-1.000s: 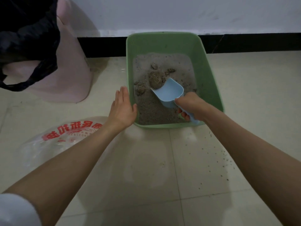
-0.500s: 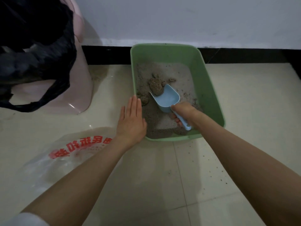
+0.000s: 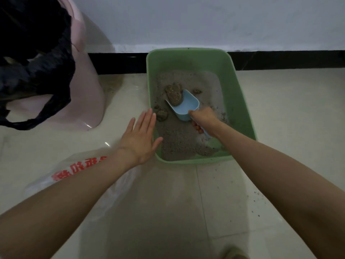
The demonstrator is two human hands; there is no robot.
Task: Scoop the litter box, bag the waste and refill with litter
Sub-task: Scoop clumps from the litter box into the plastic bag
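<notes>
Two hands of mine are showing, one on each side of the green litter box point(image 3: 239, 101), which is sitting on the pale tiled floor point(image 3: 289, 128) with its far end close to the black skirting at the wall. My right hand point(image 3: 204, 119) is reaching down inside the box and clenching the handle of the blue scoop point(image 3: 186, 107); my fingers are wrapping round the handle, and the bowl is pointing away from me and to the left. The biggest brown clump point(image 3: 174, 94) is lying partly inside the mouth of the scoop, just beyond my knuckles. A second clump point(image 3: 161, 114) is resting on the grey litter point(image 3: 177, 141) just left of the scoop, near the box's left wall, and a small one point(image 3: 197, 91) is lying just past the scoop's right edge.

My left hand point(image 3: 141, 138) is lying flat and released, fingers straight and slightly spread, over the left rim of the box near its front corner; I cannot tell whether it is pressing on the rim or hovering just above it. It is grasping nothing.

Under my left forearm a clear plastic bag point(image 3: 82, 169) with red lettering is lying on the floor. Further left, a pink bin point(image 3: 87, 101) lined with a black bag point(image 3: 37, 62) is standing well apart from the box. Dark specks of spilled litter are dotting the tiles in front of the box, to the right.
</notes>
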